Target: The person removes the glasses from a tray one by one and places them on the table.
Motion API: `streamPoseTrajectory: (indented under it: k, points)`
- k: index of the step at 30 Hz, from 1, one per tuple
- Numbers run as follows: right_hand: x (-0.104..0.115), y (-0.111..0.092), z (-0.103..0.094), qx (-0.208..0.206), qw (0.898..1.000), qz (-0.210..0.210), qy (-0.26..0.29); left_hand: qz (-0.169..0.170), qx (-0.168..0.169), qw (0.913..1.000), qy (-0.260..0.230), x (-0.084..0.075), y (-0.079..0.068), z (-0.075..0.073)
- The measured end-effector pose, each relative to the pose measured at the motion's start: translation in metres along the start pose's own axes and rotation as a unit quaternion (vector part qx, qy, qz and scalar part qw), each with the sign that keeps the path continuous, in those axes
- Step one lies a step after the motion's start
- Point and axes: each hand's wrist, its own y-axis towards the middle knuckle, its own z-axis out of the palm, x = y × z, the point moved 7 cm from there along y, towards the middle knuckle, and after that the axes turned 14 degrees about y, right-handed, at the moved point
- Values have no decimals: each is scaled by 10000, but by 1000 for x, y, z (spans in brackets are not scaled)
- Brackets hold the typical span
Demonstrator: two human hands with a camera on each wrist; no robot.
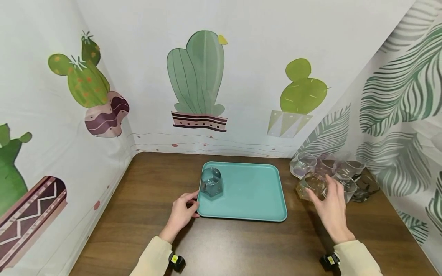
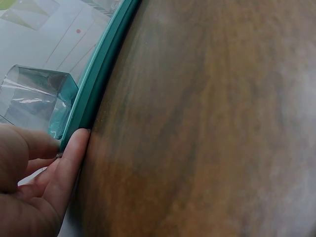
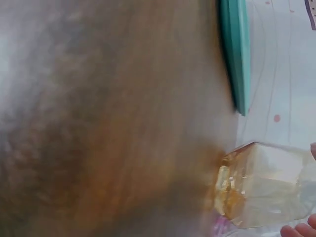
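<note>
On the table lies a teal rectangular tray (image 1: pixel 250 191). A blue-grey faceted drinking glass (image 1: pixel 212 182) stands near the tray's left end. My left hand (image 1: pixel 183 211) pinches the tray's left rim, as the left wrist view also shows, with its thumb above and a finger (image 2: pixel 74 153) along the outer side. At the right, my right hand (image 1: pixel 331 207) has thumb and fingers spread at the top of an amber faceted glass (image 1: pixel 304 191). In the right wrist view, fingertips (image 3: pixel 301 230) show beside the amber glass; most of that hand is out of view.
Behind the amber glass stand a clear glass (image 1: pixel 300 166), a purple glass (image 1: pixel 326 165) and another clear one (image 1: pixel 352 167). A further clear glass (image 1: pixel 347 184) is beside my right fingers, near a dark grey glass (image 1: pixel 366 188). Printed fabric (image 1: pixel 248 88) hangs behind the table.
</note>
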Motion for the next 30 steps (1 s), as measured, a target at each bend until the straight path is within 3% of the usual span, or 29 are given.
streamPoseTrajectory:
  k: [6, 11, 21, 30]
  points:
    - [31, 1, -1, -251, 9929, -1152, 142, -17, 7, 10000, 12, 0, 0, 0]
    - [53, 4, 9, -278, 9846, -1680, 406, -1, -16, 10000, -19, -1, 0, 0]
    - [77, 3, 59, 324, 9859, -1464, 742, 14, -31, 10000, -3, -1, -2, 1]
    - [105, -4, 109, 935, 9795, -1385, 1122, 21, -68, 10000, 9, -1, -3, 1]
